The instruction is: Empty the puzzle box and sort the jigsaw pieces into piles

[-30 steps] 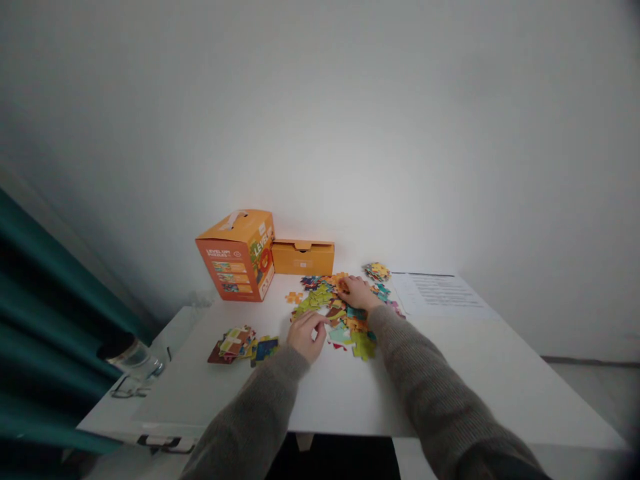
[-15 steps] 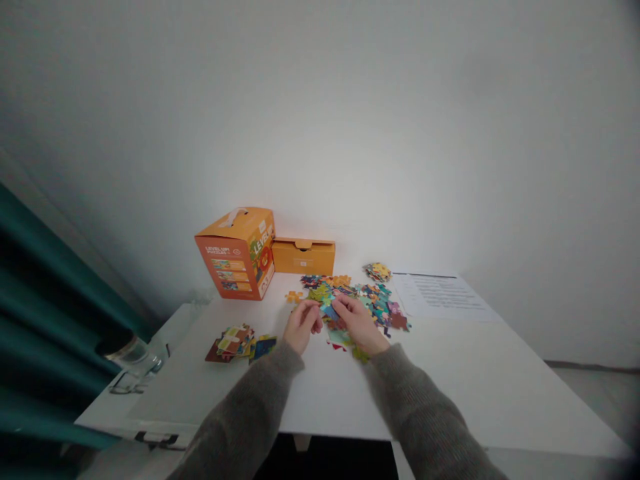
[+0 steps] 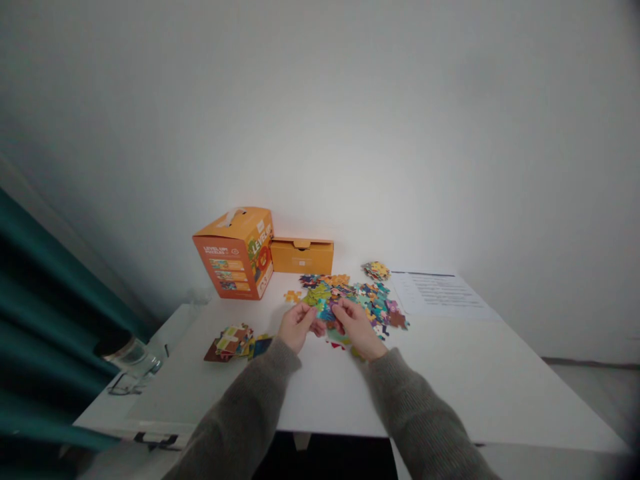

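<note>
A spread of colourful puzzle pieces (image 3: 365,297) lies on the white table (image 3: 450,373) in front of me. My left hand (image 3: 296,325) and my right hand (image 3: 356,327) are raised together just above the near edge of the spread. Both pinch a small blue-green puzzle piece (image 3: 326,311) held between them, fingers closed on it. A second small heap of pieces (image 3: 237,342) lies to the left of my left hand. Grey sleeves cover both forearms.
An orange puzzle box (image 3: 235,253) stands at the back left, with a lower orange box (image 3: 303,257) beside it against the wall. A printed sheet (image 3: 437,291) lies at the right. A small stack of pieces (image 3: 377,271) sits behind. A glass jar (image 3: 125,353) stands at the left edge, by teal curtains.
My right hand drew back from the far side of the spread towards me. Both hands came together and lifted, now holding a piece between them.
</note>
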`<state>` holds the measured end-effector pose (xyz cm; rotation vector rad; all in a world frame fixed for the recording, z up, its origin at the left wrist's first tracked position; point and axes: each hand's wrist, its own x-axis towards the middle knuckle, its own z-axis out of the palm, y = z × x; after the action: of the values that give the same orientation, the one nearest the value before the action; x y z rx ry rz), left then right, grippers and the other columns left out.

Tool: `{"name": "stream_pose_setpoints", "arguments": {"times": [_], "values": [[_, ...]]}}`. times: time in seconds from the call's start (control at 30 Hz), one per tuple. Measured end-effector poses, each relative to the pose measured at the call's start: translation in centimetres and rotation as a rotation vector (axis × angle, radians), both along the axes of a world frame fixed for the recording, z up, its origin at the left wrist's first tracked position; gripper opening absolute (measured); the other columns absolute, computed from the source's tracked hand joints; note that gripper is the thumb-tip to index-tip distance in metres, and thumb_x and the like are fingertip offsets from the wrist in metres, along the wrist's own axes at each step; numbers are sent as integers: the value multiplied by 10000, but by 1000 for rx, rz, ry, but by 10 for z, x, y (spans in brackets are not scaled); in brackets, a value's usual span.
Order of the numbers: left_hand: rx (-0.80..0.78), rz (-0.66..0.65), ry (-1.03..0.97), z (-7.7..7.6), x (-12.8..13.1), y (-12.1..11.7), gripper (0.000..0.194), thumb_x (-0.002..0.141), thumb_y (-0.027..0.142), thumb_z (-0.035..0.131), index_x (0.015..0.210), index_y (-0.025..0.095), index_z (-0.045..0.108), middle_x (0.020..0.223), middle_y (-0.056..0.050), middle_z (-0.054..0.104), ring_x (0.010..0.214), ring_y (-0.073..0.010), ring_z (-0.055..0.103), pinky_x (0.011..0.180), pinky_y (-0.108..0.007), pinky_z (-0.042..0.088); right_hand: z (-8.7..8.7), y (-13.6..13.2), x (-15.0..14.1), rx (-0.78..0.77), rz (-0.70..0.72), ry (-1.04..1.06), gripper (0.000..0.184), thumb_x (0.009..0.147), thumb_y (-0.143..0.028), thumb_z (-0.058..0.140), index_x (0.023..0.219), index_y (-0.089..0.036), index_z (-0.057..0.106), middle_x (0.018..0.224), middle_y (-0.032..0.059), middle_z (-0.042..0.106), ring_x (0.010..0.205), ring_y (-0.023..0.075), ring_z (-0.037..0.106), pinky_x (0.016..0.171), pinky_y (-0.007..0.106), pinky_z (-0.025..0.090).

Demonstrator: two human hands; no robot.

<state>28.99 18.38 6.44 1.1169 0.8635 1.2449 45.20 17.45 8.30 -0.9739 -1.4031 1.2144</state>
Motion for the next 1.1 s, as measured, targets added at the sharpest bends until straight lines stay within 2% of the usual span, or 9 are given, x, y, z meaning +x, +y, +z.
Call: {"name": "stream_pose_setpoints", "arguments": {"times": [0.13,0.23,0.3,0.4,0.5,0.67,0.83,1.0,1.1], "values": [[141,130,55,1,-2,2,375,782,518,669,867,173,548,613,13,616,498,-137,579,505,-269,478,-3,2,2,24,-8,-32,385,918,-519,530,704,-217,420,489,-83,427,427,78,310,437,219,229],[437,376,266,4,-6,-9,216,839,352,610,958,174,587,715,-5,593,613,-134,562,580,-266,458,-8,5,2,38,-41,-92,370,933,-517,495,724,-221,421,513,-79,423,446,91,328,454,223,251],[699,459,470,5,-6,-28,85,848,218,555,905,177,602,714,-13,563,644,-135,532,608,-271,427,-11,6,-2,77,-111,-175,348,954,-488,456,733,-221,425,544,-69,431,483,105,362,485,228,280],[1094,296,674,6,-7,-63,114,807,114,500,759,193,568,594,7,496,569,-136,458,570,-293,349,-12,5,-20,198,-166,-341,313,969,-400,422,716,-215,423,615,-44,454,576,122,415,555,238,314],[1288,262,764,8,-15,-90,119,761,137,482,674,202,531,524,6,467,538,-156,422,573,-329,295,-13,1,-50,283,-45,-498,294,945,-320,463,677,-202,435,630,-39,455,603,118,414,575,240,299],[1243,358,775,9,-47,-95,125,762,135,449,680,199,518,527,0,492,535,-163,427,599,-337,304,-19,-2,-95,165,209,-602,294,923,-252,483,636,-191,473,506,-59,451,485,87,431,493,208,280],[1083,443,662,2,-67,-85,183,839,123,416,720,199,532,594,-6,559,588,-160,489,639,-334,344,-22,-1,-108,-49,374,-616,327,944,-264,426,637,-189,507,392,-65,455,353,87,476,416,182,290],[945,474,613,-5,-69,-80,232,887,180,411,716,199,567,618,-14,568,644,-175,541,675,-340,399,-16,-6,-111,-11,282,-745,317,940,-313,487,661,-177,555,430,-50,505,394,81,508,483,180,332],[866,529,612,-7,-69,-77,216,889,207,440,750,194,605,653,-25,592,671,-181,565,651,-321,423,-11,-2,-99,145,136,-810,254,923,-330,545,730,-175,604,587,-9,613,539,100,552,552,200,348]]}}
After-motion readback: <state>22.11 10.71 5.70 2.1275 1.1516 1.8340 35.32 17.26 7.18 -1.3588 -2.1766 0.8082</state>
